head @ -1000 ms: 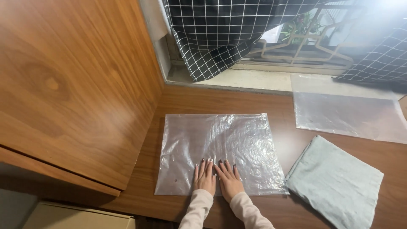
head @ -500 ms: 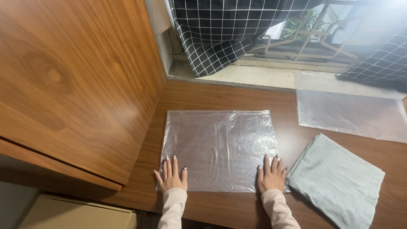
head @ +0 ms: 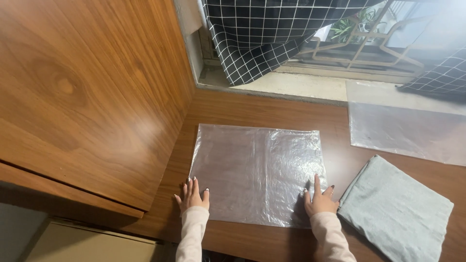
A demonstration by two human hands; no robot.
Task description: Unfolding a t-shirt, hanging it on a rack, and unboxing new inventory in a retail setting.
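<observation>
A clear plastic bag [head: 257, 172] lies flat in the middle of the wooden desk [head: 272, 109], its long edges running from 9 to 3 o'clock. The person's two hands are set well apart, one at each near corner of it. The left hand [head: 192, 195] rests palm-down at about 7 o'clock of the bag, fingers spread and pointing toward 12, lying on the bag's near left corner and partly on the bare wood beside it. The right hand [head: 319, 200] is pressed flat at about 5 o'clock, on the bag's near right corner. Neither hand grips anything; both lie open, which looks like a way of pinning the thin film down and keeping it smooth, since the plastic shows fine wrinkles.

Just beside the right hand, toward 4 o'clock, sits a folded grey-green cloth [head: 395, 211], close to the bag's edge but apart from it. A second clear plastic sheet [head: 405, 126] lies at 2 o'clock, well apart. A wooden cabinet side [head: 82, 92] fills the 9 o'clock side, and a black checked curtain [head: 272, 34] hangs at 12.
</observation>
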